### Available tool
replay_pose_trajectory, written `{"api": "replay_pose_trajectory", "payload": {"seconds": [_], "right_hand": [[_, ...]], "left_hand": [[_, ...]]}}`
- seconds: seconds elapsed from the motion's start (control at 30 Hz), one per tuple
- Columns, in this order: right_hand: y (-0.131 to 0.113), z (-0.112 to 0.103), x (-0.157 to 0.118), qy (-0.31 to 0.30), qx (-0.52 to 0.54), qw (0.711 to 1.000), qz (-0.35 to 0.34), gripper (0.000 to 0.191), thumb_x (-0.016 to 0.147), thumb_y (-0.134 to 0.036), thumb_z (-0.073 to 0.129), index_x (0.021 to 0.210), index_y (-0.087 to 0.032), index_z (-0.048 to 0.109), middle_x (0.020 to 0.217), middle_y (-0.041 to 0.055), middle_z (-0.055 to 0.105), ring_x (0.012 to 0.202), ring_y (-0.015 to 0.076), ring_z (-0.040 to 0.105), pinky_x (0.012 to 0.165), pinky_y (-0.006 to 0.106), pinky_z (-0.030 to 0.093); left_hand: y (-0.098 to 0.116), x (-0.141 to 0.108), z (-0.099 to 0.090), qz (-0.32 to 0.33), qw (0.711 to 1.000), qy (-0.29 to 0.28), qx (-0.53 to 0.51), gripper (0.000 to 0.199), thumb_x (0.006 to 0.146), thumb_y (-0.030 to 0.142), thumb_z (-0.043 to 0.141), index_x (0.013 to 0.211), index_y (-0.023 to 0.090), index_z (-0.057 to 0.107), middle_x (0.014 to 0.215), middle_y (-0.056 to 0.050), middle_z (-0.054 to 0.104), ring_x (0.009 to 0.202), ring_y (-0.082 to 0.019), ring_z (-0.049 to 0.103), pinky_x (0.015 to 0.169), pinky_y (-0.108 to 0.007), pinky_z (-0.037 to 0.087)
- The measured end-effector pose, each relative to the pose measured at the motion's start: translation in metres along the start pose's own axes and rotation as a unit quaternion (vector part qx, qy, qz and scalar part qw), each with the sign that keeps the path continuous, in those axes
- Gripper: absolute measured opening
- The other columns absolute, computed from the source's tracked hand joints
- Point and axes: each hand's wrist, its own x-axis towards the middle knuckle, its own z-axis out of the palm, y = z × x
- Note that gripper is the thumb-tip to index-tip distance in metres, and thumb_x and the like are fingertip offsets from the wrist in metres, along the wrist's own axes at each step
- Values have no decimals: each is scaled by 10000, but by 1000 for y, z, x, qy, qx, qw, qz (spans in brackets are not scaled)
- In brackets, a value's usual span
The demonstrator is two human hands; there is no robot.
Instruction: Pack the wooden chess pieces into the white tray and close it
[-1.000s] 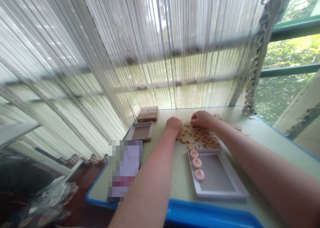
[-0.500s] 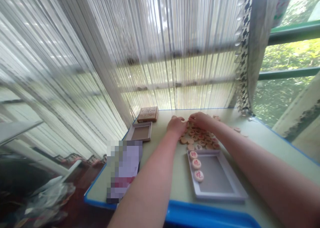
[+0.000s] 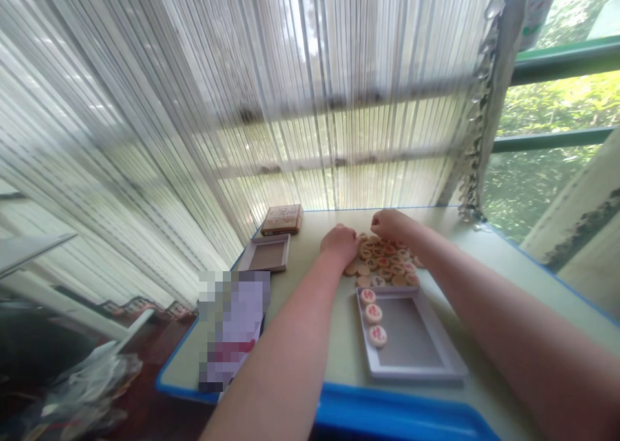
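Observation:
Round wooden Chinese chess pieces lie heaped in the middle of the table, some face up and some blank side up. At the heap's left edge rests my left hand, its fingers curled against the pieces. My right hand is closed just behind the heap; whatever its fingers hold is hidden. A small gap separates the hands. Nearer me is a shallow white tray with a grey bottom. Three pieces with red characters stand in a column along its left side.
A second shallow tray sits at the table's left, with a wooden-looking box behind it. In front of that tray lies a pixelated flat item. A blue edge runs along the table's front. String curtains and a window stand behind.
My hands have parted slightly; they were close together over the far side of the heap. Loose pieces that lay right of my right forearm no longer show there. The view has shifted a little.

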Motion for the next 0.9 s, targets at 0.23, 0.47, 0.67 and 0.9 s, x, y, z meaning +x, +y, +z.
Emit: {"api": "replay_pose_trajectory", "payload": {"seconds": [0.23, 0.47, 0.67, 0.9], "right_hand": [[0, -13, -11, -91, 49, 995, -4, 279, 656, -354, 636, 894, -229, 711, 806, 45, 694, 710, 186, 621, 640, 287, 462], [6, -7, -7, -96, 104, 990, -9, 309, 651, -353, 637, 906, -186, 686, 823, 50, 691, 704, 181, 613, 586, 258, 443], [7, -7, -9, -73, 78, 994, -23, 245, 639, -259, 623, 866, -173, 663, 824, 48, 685, 711, 172, 605, 559, 236, 429], [-3, -8, -10, -94, 47, 993, -53, 307, 609, -163, 602, 910, -176, 666, 873, 55, 681, 740, 181, 608, 582, 243, 445]], "left_hand": [[2, -3, -3, 2, 1000, -2, 24, 382, 864, 388, 369, 901, 161, 673, 989, -124, 634, 929, -220, 589, 816, -300, 453], [0, -1, -2, 14, 1000, -8, 25, 429, 884, 370, 304, 906, 161, 678, 966, -130, 653, 910, -222, 601, 794, -304, 453], [-2, 0, -5, 2, 999, -12, 30, 425, 869, 387, 329, 882, 171, 695, 957, -131, 660, 911, -228, 603, 801, -309, 452], [3, -13, -19, -76, 995, -46, 37, 380, 776, 460, 478, 942, 175, 667, 994, -145, 649, 932, -274, 602, 772, -345, 469]]}}
